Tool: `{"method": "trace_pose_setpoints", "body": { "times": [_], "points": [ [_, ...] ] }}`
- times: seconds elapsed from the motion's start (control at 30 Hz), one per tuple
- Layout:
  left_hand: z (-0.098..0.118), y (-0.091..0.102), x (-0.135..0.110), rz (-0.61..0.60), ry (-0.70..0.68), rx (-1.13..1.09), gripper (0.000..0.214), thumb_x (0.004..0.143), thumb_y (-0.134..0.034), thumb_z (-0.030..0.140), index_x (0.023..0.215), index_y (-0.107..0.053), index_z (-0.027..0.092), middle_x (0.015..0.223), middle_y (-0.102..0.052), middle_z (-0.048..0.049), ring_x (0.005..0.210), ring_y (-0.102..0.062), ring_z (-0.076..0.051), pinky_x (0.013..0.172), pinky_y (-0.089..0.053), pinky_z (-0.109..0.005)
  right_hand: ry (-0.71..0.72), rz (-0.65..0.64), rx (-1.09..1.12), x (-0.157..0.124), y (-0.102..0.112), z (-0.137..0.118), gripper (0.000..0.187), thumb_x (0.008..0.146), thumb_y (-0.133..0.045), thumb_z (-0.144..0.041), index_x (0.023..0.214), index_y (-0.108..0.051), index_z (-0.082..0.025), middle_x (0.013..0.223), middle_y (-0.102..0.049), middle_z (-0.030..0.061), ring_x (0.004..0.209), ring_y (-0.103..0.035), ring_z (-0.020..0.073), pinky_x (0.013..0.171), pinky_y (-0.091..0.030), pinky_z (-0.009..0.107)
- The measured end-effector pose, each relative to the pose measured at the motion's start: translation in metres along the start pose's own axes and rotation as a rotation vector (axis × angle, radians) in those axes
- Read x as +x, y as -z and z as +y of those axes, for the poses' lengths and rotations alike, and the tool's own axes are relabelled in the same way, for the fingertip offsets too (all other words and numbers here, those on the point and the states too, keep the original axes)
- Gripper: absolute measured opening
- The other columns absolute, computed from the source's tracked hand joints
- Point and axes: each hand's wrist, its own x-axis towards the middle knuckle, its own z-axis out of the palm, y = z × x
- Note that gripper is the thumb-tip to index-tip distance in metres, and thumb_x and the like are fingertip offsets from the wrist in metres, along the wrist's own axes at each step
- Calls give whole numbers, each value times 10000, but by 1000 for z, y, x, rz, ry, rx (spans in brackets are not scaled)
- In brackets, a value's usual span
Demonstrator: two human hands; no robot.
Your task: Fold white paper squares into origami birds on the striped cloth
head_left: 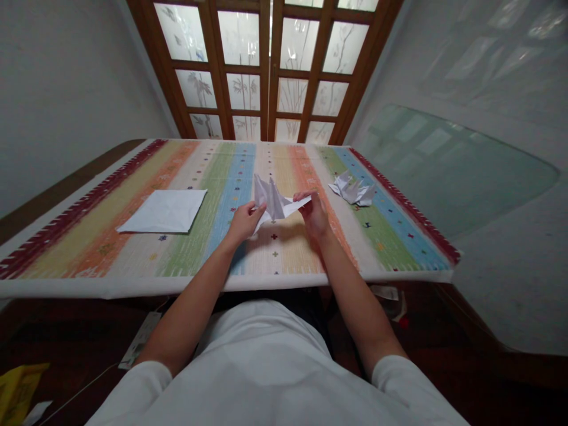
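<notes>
Between my two hands, just above the striped tablecloth, is a white folded-paper crane (274, 201) with pointed tips standing up and its sides spread. My left hand (247, 220) pinches its left part, thumb on top. On the other side my right hand (316, 214) is closed on the flat part that sticks out to the right, its fingers along the paper's edge. Some of the fingertips are hidden behind the paper.
White folded-paper cranes (352, 189) stand to the right on the tablecloth (222, 260). A stack of white square paper (164, 211) lies to the left. Beyond the far table edge are wooden glass-paned doors (268, 71). A power strip (141, 340) is on the floor.
</notes>
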Motion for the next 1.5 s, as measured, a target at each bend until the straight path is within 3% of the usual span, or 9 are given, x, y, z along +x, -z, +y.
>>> {"method": "trace_pose_setpoints", "body": {
  "times": [0.2, 0.37, 0.73, 0.83, 0.97, 1.07, 1.23, 1.37, 1.5],
  "points": [
    [23, 17, -6, -139, -13, 172, 348, 988, -544, 444, 729, -606, 221, 656, -588, -24, 656, -596, -207, 638, -435, -296, -68, 55, -54, 5, 7, 1, 576, 714, -845, -717, 708, -496, -258, 835, -615, 7, 837, -612, 186, 756, -525, 305],
    [36, 30, -13, -30, -10, 388, 364, 969, -473, 289, 614, -519, 225, 615, -524, -26, 706, -577, -230, 688, -420, -321, -116, 6, -127, 4, 10, 7, 506, 586, -929, -496, 730, -510, -251, 1015, -676, 23, 884, -612, 185, 776, -532, 294],
    [27, 53, -4, 104, 75, 450, 475, 1011, -461, 456, 615, -563, 213, 561, -501, -38, 678, -600, -239, 618, -354, -305, -238, -173, -135, 1, 15, 8, 829, 572, -816, -245, 1366, -591, -326, 1199, -690, 21, 866, -679, 164, 754, -586, 282],
    [14, 53, -1, 88, 114, 442, 418, 1010, -512, 475, 741, -657, 189, 672, -636, -76, 731, -657, -261, 666, -425, -315, -276, -156, -170, 2, 20, 13, 881, 563, -731, -214, 1423, -565, -311, 1118, -677, 19, 821, -667, 168, 698, -576, 279],
    [-1, 45, -7, 100, 118, 508, 385, 951, -637, 345, 1270, -669, 133, 971, -767, -149, 911, -732, -304, 821, -533, -357, -272, -86, -336, 5, 26, 22, 977, 570, -665, -186, 1521, -492, -331, 1318, -621, 89, 919, -693, 219, 719, -615, 349],
    [-6, 34, -20, 72, 29, 682, 626, 972, -609, 285, 1564, -475, 131, 1281, -723, -227, 1098, -721, -353, 954, -555, -446, -180, -109, -625, 2, 24, 25, 824, 632, -646, -152, 1443, -608, -295, 1452, -540, 137, 1127, -682, 279, 901, -634, 453],
    [-5, 25, -32, -88, -334, 895, 448, 999, -524, 182, 1428, -654, 201, 1597, -547, -194, 1429, -524, -391, 1166, -472, -543, 88, -228, -1168, -7, 12, 18, 488, 792, -698, -82, 1237, -793, -257, 1600, -459, 162, 1505, -435, 397, 1228, -403, 624],
    [-9, 26, -29, -342, -440, 859, 371, 1079, -501, 371, 1283, -730, 162, 1445, -658, -190, 1409, -550, -361, 1231, -425, -526, 92, -541, -1147, -4, 10, 9, 319, 850, -698, -81, 1094, -841, -228, 1315, -701, 151, 1233, -655, 324, 1092, -520, 510],
    [-18, 25, -33, -430, -352, 853, 805, 1001, -578, 689, 1546, -561, 97, 1621, -530, -265, 1550, -454, -409, 1288, -346, -528, -56, -710, -1050, 3, 9, 3, 169, 931, -758, -282, 1069, -837, -224, 981, -798, 90, 882, -735, 245, 879, -590, 386]
  ]
}}
